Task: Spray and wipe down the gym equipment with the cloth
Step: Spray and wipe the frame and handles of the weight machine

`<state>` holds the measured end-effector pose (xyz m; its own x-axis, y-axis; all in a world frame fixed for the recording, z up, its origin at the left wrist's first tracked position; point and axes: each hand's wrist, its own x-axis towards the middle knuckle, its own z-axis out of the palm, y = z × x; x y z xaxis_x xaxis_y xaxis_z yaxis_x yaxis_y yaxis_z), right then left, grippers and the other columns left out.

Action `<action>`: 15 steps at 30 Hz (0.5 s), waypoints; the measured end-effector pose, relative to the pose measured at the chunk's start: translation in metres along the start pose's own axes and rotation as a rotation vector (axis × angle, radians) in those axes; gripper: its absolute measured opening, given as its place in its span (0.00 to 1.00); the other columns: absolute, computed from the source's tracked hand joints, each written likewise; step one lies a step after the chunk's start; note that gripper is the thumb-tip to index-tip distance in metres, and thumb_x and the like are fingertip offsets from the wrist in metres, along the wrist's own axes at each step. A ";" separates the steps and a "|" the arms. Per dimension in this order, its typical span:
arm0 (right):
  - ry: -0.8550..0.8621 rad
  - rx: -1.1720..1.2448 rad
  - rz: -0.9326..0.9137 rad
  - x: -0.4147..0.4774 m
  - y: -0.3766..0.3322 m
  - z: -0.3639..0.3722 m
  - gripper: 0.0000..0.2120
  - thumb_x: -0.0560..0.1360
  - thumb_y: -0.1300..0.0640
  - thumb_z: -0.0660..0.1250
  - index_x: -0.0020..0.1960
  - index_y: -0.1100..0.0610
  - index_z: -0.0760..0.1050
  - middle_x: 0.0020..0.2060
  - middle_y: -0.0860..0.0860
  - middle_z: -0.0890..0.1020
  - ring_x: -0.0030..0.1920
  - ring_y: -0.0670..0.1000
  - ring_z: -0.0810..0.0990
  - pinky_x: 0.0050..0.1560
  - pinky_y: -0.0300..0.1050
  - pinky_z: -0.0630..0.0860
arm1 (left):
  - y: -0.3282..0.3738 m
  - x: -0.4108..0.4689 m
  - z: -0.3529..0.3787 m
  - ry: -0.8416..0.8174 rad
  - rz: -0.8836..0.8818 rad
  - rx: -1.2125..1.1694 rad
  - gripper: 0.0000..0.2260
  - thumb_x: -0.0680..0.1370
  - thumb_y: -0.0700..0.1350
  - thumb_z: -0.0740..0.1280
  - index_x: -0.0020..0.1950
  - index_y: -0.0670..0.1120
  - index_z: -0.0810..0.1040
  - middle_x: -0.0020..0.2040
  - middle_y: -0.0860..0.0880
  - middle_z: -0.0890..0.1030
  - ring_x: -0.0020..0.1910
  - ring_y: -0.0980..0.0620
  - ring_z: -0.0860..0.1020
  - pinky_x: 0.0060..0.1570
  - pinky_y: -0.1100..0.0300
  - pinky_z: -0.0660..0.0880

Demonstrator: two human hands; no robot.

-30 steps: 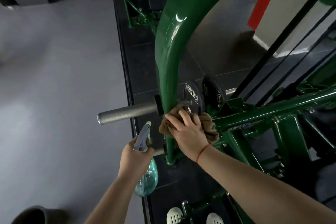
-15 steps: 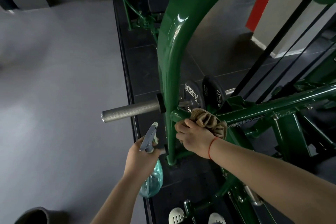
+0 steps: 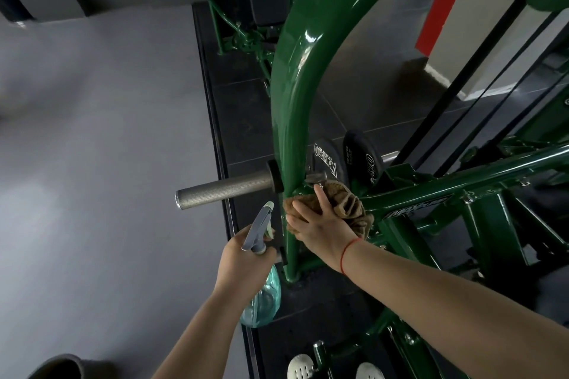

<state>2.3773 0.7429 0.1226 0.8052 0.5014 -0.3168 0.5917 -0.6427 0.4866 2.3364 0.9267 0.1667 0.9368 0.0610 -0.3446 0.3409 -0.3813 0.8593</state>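
Head view, single frame. The right hand [image 3: 321,226] is pressing the brown cloth [image 3: 346,200] against the green upright tube [image 3: 289,132], just at the junction where the knurled steel sleeve [image 3: 224,189] is sticking out to the left and the green cross tube [image 3: 462,184] is running off to the right. Its fingers [image 3: 320,195] are lying splayed and fairly straight over the cloth, pushing rather than clenching (thumb hidden, so any pinch underneath cannot be told); the loose end of the cloth is bunching out to the right of the palm. The left hand [image 3: 243,268] is gripping the neck of the teal spray bottle [image 3: 261,301], fingers curled round it, nozzle pointing up and away just left of the upright, near it but not touching. Key relation: the upright's long axis is running from its foot beside the bottle, up past the cloth, then arching overhead, so the unwiped length is lying above and below the right hand along that line. Judgement: the right hand is the nearer one, already on the tube, and the next stroke is calling for a slide along that axis. Two black weight plates [image 3: 326,163] are sitting right behind the cloth and could be snagging it.
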 end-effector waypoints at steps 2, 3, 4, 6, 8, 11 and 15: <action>-0.062 -0.020 -0.046 -0.013 0.002 0.009 0.20 0.72 0.59 0.74 0.63 0.50 0.81 0.74 0.50 0.68 0.76 0.62 0.55 0.67 0.78 0.29 | 0.001 0.001 -0.001 -0.003 0.003 -0.002 0.09 0.73 0.34 0.67 0.38 0.45 0.70 0.26 0.54 0.65 0.26 0.53 0.63 0.26 0.60 0.65; -0.074 -0.013 -0.070 -0.020 0.006 0.013 0.16 0.69 0.57 0.77 0.56 0.48 0.84 0.71 0.48 0.72 0.74 0.61 0.59 0.70 0.77 0.33 | 0.001 0.001 -0.001 -0.004 0.000 -0.004 0.10 0.73 0.34 0.67 0.38 0.45 0.69 0.27 0.53 0.65 0.26 0.52 0.64 0.26 0.60 0.65; -0.059 0.017 -0.093 -0.027 0.011 0.016 0.12 0.67 0.56 0.78 0.49 0.47 0.86 0.68 0.47 0.76 0.73 0.60 0.63 0.72 0.75 0.38 | 0.000 0.001 0.000 -0.007 -0.006 -0.010 0.10 0.73 0.34 0.67 0.38 0.45 0.69 0.27 0.53 0.65 0.26 0.51 0.64 0.26 0.60 0.64; -0.014 0.106 -0.130 -0.040 0.021 0.021 0.08 0.70 0.58 0.76 0.47 0.48 0.86 0.67 0.46 0.77 0.73 0.58 0.66 0.74 0.71 0.44 | -0.002 0.002 0.001 -0.028 -0.032 -0.032 0.08 0.73 0.33 0.66 0.39 0.45 0.71 0.27 0.52 0.65 0.27 0.51 0.63 0.25 0.60 0.63; -0.016 0.197 -0.138 -0.049 0.032 0.018 0.10 0.75 0.59 0.70 0.54 0.48 0.84 0.70 0.43 0.73 0.75 0.57 0.60 0.74 0.69 0.46 | -0.002 0.003 0.004 -0.044 -0.043 -0.033 0.10 0.73 0.33 0.65 0.38 0.47 0.71 0.26 0.53 0.64 0.26 0.52 0.63 0.24 0.61 0.62; 0.013 0.397 -0.008 -0.056 0.044 -0.007 0.18 0.78 0.59 0.65 0.63 0.42 0.80 0.72 0.37 0.69 0.74 0.53 0.58 0.71 0.63 0.54 | -0.002 0.002 0.006 -0.057 -0.039 -0.019 0.10 0.73 0.33 0.65 0.37 0.47 0.71 0.24 0.55 0.64 0.24 0.54 0.62 0.23 0.61 0.62; 0.210 0.838 0.356 -0.047 0.061 -0.031 0.21 0.78 0.60 0.63 0.67 0.43 0.76 0.73 0.42 0.67 0.72 0.55 0.62 0.70 0.62 0.67 | 0.000 0.006 0.005 -0.042 -0.049 -0.037 0.13 0.74 0.32 0.66 0.35 0.47 0.69 0.23 0.56 0.64 0.25 0.53 0.62 0.26 0.59 0.62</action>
<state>2.3745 0.6981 0.1924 0.9692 0.2364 -0.0685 0.2134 -0.9458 -0.2447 2.3413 0.9229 0.1625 0.9151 0.0394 -0.4012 0.3893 -0.3444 0.8543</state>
